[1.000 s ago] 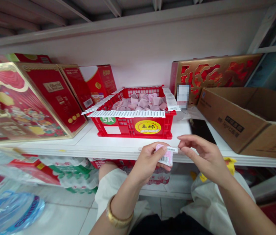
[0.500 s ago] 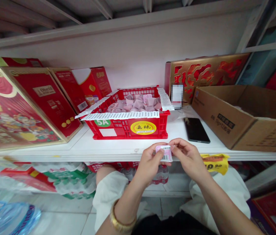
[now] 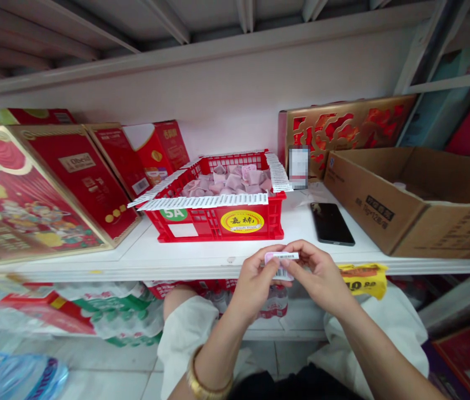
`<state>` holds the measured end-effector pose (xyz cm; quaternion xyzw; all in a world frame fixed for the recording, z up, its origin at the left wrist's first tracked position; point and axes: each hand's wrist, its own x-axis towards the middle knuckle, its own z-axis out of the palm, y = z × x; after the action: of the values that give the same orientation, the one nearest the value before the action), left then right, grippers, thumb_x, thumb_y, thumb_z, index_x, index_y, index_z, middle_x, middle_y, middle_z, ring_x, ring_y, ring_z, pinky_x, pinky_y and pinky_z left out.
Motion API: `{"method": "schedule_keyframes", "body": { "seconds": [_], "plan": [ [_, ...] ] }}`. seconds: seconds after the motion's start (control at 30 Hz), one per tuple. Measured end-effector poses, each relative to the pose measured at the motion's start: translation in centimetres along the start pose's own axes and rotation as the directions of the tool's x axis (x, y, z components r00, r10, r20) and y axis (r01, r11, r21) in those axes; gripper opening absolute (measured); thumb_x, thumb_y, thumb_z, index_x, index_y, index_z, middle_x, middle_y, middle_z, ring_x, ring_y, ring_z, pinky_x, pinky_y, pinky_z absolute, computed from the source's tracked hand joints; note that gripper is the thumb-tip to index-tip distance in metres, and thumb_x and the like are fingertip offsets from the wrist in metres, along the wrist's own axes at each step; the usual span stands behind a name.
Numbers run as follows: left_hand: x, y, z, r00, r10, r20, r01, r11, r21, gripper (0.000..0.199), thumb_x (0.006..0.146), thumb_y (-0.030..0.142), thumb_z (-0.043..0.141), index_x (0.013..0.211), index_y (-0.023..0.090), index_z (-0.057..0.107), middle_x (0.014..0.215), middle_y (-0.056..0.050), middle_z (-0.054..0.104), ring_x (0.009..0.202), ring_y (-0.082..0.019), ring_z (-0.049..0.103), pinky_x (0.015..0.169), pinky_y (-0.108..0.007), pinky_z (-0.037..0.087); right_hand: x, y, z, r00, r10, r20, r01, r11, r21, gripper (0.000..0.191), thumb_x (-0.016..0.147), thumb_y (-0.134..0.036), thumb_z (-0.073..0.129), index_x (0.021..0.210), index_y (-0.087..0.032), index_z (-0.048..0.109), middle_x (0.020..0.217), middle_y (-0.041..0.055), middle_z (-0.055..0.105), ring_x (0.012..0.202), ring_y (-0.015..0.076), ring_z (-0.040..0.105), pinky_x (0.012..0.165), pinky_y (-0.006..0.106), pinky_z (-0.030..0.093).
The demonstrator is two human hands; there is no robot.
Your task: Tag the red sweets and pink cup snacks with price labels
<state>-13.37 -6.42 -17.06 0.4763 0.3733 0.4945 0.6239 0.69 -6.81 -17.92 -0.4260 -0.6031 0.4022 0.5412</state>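
Carefully, we held a pink packet (image 3: 281, 274) between our two hands. Our left hand (image 3: 254, 280) had its grip closed on the packet's left side, thumb laid across the face. The right hand (image 3: 318, 275) had its grip drawn in at the other side, thumb and fingers bent; whether its fingertips also pinched the white barcode label (image 3: 287, 256), we could not tell.

The packet was just in front of the shelf (image 3: 135, 258), near its front edge, with its printed barcode face tipped up towards us. Our thumbs covered too much of it to show which way its long axis ran. The label's long axis, however, ran nearly level from left to right across the packet's top, its right end sticking out past the edge.

Beyond our hands, slightly to the left, stood a red plastic crate (image 3: 211, 226), piled with small pink cups (image 3: 235, 181) and lined along its rim with more barcode labels (image 3: 205, 200). To the right lay a black phone (image 3: 333, 223), flat and slanting, with a cardboard carton (image 3: 355, 186) just beside it. A gold-and-red box (image 3: 355, 125) stood behind the carton, and a yellow price tag (image 3: 364, 280) hung near our right wrist.
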Motion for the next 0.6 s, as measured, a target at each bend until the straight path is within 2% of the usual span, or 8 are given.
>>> {"method": "schedule_keyframes", "body": {
  "seconds": [0.13,0.23,0.3,0.37,0.5,0.6],
  "plan": [
    [-0.3,0.5,0.4,1.000,-0.009,0.022,0.008,0.998,0.064,0.039,0.079,0.036,0.064,0.111,0.016,0.066,0.095,-0.006,0.070,0.071,-0.016,0.064,0.058,-0.027,0.055,-0.3,-0.1,-0.1,1.000,-0.004,-0.026,0.006,0.998,0.070,0.022,0.083,-0.041,0.064,0.086,-0.020,0.061,0.080,0.0019,0.063,0.068,0.0138,0.056,0.063,0.026,0.046],
    [-0.5,0.8,0.6,0.999,-0.005,0.036,-0.001,0.990,0.143,0.044,0.078,0.039,0.066,0.115,0.016,0.064,0.078,-0.003,0.067,0.060,-0.013,0.061,0.052,-0.024,0.052,-0.7,-0.3,-0.9,0.998,-0.014,-0.056,0.020,0.994,0.104,0.022,0.083,-0.042,0.064,0.085,-0.021,0.059,0.076,0.0008,0.061,0.066,0.0135,0.054,0.061,0.026,0.046],
    [-0.5,1.0,0.9,1.000,0.016,0.025,-0.021,0.981,0.192,0.042,0.076,0.040,0.069,0.109,0.015,0.067,0.073,-0.002,0.064,0.053,-0.010,0.057,0.048,-0.021,0.049,-1.0,-0.5,-1.7,0.996,-0.018,-0.082,0.025,0.996,0.086,0.023,0.082,-0.043,0.065,0.085,-0.020,0.060,0.075,0.0007,0.060,0.065,0.0136,0.054,0.061,0.025,0.046],
    [-0.3,1.2,1.6,0.999,0.032,0.023,-0.036,0.978,0.204,0.038,0.073,0.041,0.071,0.101,0.015,0.069,0.076,-0.002,0.063,0.050,-0.008,0.055,0.046,-0.021,0.048,-1.3,-0.9,-2.7,0.994,-0.024,-0.108,0.030,0.998,0.057,0.024,0.081,-0.043,0.066,0.085,-0.020,0.061,0.074,0.0010,0.060,0.065,0.0134,0.054,0.060,0.025,0.046],
    [0.5,2.6,4.7,0.990,0.060,0.128,-0.084,0.978,0.191,0.036,0.074,0.040,0.070,0.100,0.015,0.069,0.075,-0.001,0.061,0.049,-0.008,0.055,0.048,-0.022,0.051,-1.6,-3.0,-5.8,0.983,-0.064,-0.175,0.067,0.998,0.014,0.026,0.080,-0.044,0.068,0.087,-0.019,0.063,0.074,0.0026,0.064,0.065,0.0144,0.058,0.058,0.025,0.048],
    [2.0,4.9,8.6,0.954,0.134,0.270,-0.186,0.966,0.177,0.030,0.077,0.029,0.067,0.103,0.016,0.068,0.081,-0.002,0.063,0.054,-0.009,0.059,0.055,-0.022,0.054,-0.9,-5.9,-9.1,0.949,-0.168,-0.266,0.161,0.986,-0.048,0.025,0.077,-0.043,0.071,0.086,-0.020,0.065,0.074,0.0029,0.067,0.061,0.0140,0.060,0.055,0.025,0.049]
  ]
}}
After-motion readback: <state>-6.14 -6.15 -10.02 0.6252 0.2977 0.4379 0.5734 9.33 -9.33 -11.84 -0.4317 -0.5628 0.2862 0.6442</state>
